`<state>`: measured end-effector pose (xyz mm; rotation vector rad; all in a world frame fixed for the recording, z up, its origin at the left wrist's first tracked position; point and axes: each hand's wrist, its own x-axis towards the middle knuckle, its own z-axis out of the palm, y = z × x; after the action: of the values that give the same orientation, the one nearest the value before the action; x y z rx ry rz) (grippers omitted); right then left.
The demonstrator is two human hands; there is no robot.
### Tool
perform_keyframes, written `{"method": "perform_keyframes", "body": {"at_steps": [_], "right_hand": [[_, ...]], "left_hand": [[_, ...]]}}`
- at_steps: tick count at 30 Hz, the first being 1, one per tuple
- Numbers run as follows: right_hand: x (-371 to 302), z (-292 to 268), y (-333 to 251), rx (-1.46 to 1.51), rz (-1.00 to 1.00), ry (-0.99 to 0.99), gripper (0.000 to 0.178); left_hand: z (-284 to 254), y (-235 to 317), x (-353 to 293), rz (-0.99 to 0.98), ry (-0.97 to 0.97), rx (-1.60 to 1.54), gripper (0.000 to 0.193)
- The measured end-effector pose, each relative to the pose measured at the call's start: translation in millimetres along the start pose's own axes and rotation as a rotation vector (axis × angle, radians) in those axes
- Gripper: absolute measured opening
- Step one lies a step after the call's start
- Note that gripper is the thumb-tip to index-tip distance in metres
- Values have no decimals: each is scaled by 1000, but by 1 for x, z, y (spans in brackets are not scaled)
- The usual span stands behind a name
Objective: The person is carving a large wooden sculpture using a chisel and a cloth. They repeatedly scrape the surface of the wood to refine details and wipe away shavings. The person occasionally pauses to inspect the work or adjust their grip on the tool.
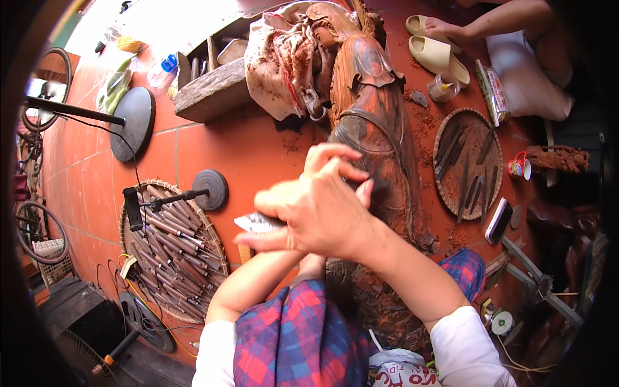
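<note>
A carved reddish-brown wooden statue of a robed figure [374, 122] lies lengthwise in front of me. Over its middle my two hands cross. My right hand [322, 209] is on top, thumb and forefinger closed on a pale grey-white, crumpled-looking piece [256, 223] whose pointed end sticks out leftward. From the lower left my left forearm passes beneath the right wrist. Bent fingers of my left hand [332, 158] seem to show beyond the right hand; their palm is hidden, and what they hold cannot be made out. Red-blue plaid cloth [290, 335] covers my lap.
Wooden-handled carving tools [174, 251] fill a round basket at left, beside a black stand [209, 190]. Dark tools lie in a woven tray [467, 164] at right, near a phone [498, 220] and a mug [520, 166]. Another person's hand [445, 29] touches cream clogs [432, 55].
</note>
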<state>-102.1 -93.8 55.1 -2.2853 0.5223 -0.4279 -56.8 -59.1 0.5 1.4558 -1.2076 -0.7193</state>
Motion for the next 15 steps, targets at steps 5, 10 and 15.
{"method": "perform_keyframes", "body": {"at_steps": [5, 10, 15], "right_hand": [[-5, 16, 15, -92, -52, -51, 58], [2, -6, 2, 163, 14, 26, 61], [-7, 23, 17, 18, -76, 4, 60]], "left_hand": [[15, -35, 0, 135, 10, -167, 20], [7, -6, -6, -19, -9, -51, 22], [10, -26, -7, 56, -26, -108, 20]]}}
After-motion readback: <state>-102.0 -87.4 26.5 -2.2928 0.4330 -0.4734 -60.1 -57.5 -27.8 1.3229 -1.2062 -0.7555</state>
